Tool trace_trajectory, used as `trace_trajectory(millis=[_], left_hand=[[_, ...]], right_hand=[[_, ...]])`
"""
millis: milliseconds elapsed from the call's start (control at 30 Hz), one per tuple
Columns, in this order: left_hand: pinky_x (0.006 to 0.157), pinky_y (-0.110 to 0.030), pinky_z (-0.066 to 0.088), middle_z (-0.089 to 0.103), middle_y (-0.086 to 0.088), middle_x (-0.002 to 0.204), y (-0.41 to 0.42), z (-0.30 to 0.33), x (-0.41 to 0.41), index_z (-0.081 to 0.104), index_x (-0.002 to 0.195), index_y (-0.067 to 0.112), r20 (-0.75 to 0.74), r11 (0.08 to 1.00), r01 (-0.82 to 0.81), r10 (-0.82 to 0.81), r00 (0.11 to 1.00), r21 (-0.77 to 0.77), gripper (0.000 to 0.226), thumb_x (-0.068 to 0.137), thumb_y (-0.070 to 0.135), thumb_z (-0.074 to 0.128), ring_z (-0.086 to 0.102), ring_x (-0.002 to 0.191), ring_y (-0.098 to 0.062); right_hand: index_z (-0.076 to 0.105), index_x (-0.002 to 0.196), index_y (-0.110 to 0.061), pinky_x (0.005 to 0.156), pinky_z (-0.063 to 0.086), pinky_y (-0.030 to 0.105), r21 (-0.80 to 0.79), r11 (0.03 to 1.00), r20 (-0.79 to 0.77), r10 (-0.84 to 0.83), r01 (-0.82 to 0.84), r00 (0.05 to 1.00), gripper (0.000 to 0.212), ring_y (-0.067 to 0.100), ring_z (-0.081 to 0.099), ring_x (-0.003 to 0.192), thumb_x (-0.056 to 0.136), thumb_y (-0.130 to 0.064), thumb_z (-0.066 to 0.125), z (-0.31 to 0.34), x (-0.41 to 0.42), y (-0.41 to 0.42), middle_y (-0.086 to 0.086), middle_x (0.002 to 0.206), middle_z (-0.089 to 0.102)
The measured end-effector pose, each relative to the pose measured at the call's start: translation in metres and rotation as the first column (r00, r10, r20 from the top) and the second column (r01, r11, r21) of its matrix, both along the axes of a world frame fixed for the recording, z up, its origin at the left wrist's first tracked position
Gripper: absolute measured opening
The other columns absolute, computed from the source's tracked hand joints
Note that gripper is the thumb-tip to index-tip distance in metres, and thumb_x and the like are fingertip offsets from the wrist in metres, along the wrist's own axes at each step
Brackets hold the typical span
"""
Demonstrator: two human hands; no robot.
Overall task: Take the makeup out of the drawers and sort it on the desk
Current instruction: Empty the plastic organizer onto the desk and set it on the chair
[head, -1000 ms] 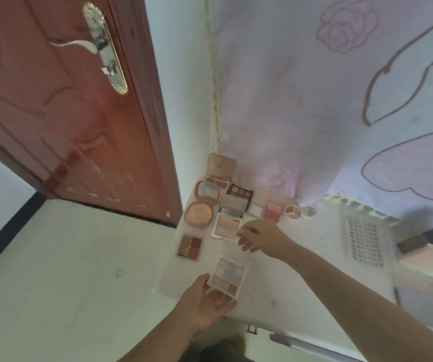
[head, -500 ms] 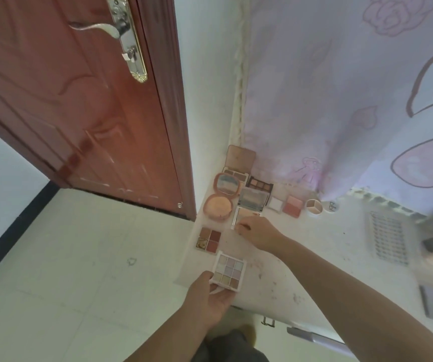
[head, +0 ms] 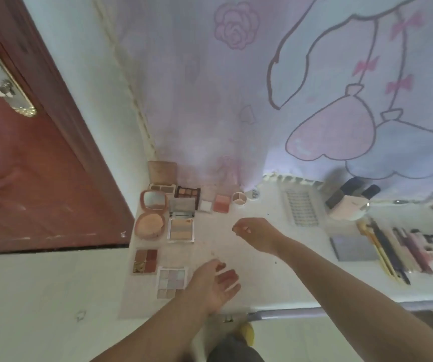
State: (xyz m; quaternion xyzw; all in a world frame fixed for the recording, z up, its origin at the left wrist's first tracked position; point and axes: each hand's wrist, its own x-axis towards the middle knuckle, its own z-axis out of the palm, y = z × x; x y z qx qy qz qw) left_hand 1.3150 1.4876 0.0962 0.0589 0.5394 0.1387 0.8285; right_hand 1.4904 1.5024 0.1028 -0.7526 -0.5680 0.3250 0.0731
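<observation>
**Pastel palette set down, both hands free**

Released since 0.5 s ago, the square 9-pan pastel eyeshadow palette (head: pixel 170 282) now lies low and left of centre on the white desk (head: pixel 275 280), beside the red 4-pan palette (head: pixel 145 261). Just right of it, the left hand (head: pixel 214 284) hovers with fingers spread, holding nothing; the right hand (head: pixel 256 235) hangs loosely curled and empty at centre. Risk: a sweeping forearm could nudge this palette off the near edge.

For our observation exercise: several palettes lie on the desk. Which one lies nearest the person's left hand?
The pastel nine-pan palette, at the desk's near left corner beside the left hand. The other palettes lie farther back.
</observation>
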Motion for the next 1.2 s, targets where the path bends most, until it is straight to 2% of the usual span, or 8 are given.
trace_trajectory(millis=[267, 500, 600, 700, 800, 967, 1067, 1200], left_hand=[[0.078, -0.038, 0.050, 0.062, -0.018, 0.095, -0.012, -0.002, 0.140, 0.057, 0.097, 0.003, 0.018, 0.909, 0.398, -0.403, 0.915, 0.125, 0.012, 0.093, 0.008, 0.047, 0.058, 0.085, -0.027], [0.073, -0.034, 0.046, 0.052, -0.010, 0.082, -0.042, -0.033, 0.272, 0.053, 0.083, 0.007, -0.135, 0.919, 0.382, -0.368, 0.920, 0.094, 0.011, 0.092, 0.006, 0.046, 0.048, 0.066, -0.019], [0.068, -0.028, 0.045, 0.064, -0.007, 0.071, -0.049, -0.034, 0.292, 0.061, 0.080, 0.007, -0.106, 0.940, 0.329, -0.320, 0.941, 0.088, 0.021, 0.091, 0.003, 0.044, 0.057, 0.060, -0.015], [0.070, -0.029, 0.043, 0.069, -0.005, 0.074, -0.046, -0.030, 0.280, 0.067, 0.082, 0.011, -0.104, 0.949, 0.281, -0.269, 0.958, 0.139, 0.020, 0.090, 0.008, 0.048, 0.061, 0.073, -0.018], [0.079, -0.030, 0.047, 0.069, -0.006, 0.088, -0.036, -0.024, 0.244, 0.069, 0.090, 0.012, -0.019, 0.945, 0.222, -0.224, 0.974, 0.239, 0.012, 0.088, 0.017, 0.058, 0.063, 0.081, -0.019], [0.095, -0.045, 0.049, 0.060, -0.013, 0.127, -0.016, -0.008, 0.178, 0.063, 0.121, 0.011, 0.252, 0.940, 0.053, -0.145, 0.957, 0.338, 0.052, 0.082, 0.045, 0.058, 0.056, 0.118, -0.032], [0.095, -0.053, 0.046, 0.054, -0.025, 0.130, -0.009, -0.003, 0.142, 0.059, 0.123, 0.002, 0.410, 0.988, 0.004, -0.068, 0.909, 0.154, 0.075, 0.081, 0.062, 0.045, 0.055, 0.116, -0.042], [0.095, -0.056, 0.045, 0.053, -0.023, 0.133, -0.007, 0.011, 0.115, 0.060, 0.124, 0.007, 0.503, 0.985, 0.063, -0.138, 0.853, 0.163, 0.065, 0.086, 0.058, 0.045, 0.055, 0.115, -0.041]], right_hand=[[0.061, 0.120, -0.020, 0.100, 0.039, 0.028, -0.065, 0.984, 0.250, -0.142, 0.163, 0.958, 0.028, 0.018, 0.051, 0.116, 0.097, -0.021, 0.045, -0.020, 0.156, -0.102, 0.000, 0.128, 0.055], [0.044, 0.124, -0.020, 0.107, 0.029, 0.036, -0.205, 0.959, 0.390, 0.265, -0.197, 0.882, 0.044, 0.023, 0.038, 0.126, 0.085, -0.036, 0.058, -0.047, 0.258, -0.141, 0.002, 0.133, 0.041], [0.045, 0.121, -0.015, 0.098, 0.035, 0.034, -0.123, 0.921, 0.425, 0.385, -0.369, 0.819, 0.040, 0.027, 0.045, 0.115, 0.089, -0.039, 0.050, -0.059, 0.270, -0.142, 0.007, 0.124, 0.046], [0.050, 0.112, -0.018, 0.085, 0.044, 0.031, -0.022, 0.930, 0.359, 0.350, -0.367, 0.865, 0.035, 0.025, 0.050, 0.102, 0.090, -0.044, 0.041, -0.052, 0.265, -0.127, 0.003, 0.111, 0.052], [0.044, 0.113, -0.032, 0.077, 0.041, 0.019, -0.003, 0.972, 0.065, 0.234, -0.234, 0.970, 0.046, 0.011, 0.048, 0.096, 0.074, -0.055, 0.056, -0.030, 0.243, -0.101, -0.010, 0.107, 0.049], [0.043, 0.114, -0.041, 0.078, 0.042, 0.015, 0.027, 0.967, -0.243, 0.253, -0.254, 0.936, 0.050, 0.002, 0.054, 0.096, 0.071, -0.052, 0.067, 0.012, 0.188, -0.060, -0.019, 0.109, 0.055], [0.033, 0.137, -0.034, 0.093, 0.040, 0.019, 0.145, 0.905, -0.184, 0.422, -0.400, 0.888, 0.073, 0.004, 0.047, 0.113, 0.075, -0.047, 0.070, 0.031, 0.163, -0.049, -0.013, 0.128, 0.046], [0.028, 0.138, -0.037, 0.093, 0.028, 0.005, 0.249, 0.750, -0.062, 0.644, -0.613, 0.762, 0.069, -0.004, 0.035, 0.122, 0.081, -0.044, 0.065, 0.051, 0.130, -0.049, -0.020, 0.138, 0.035]])
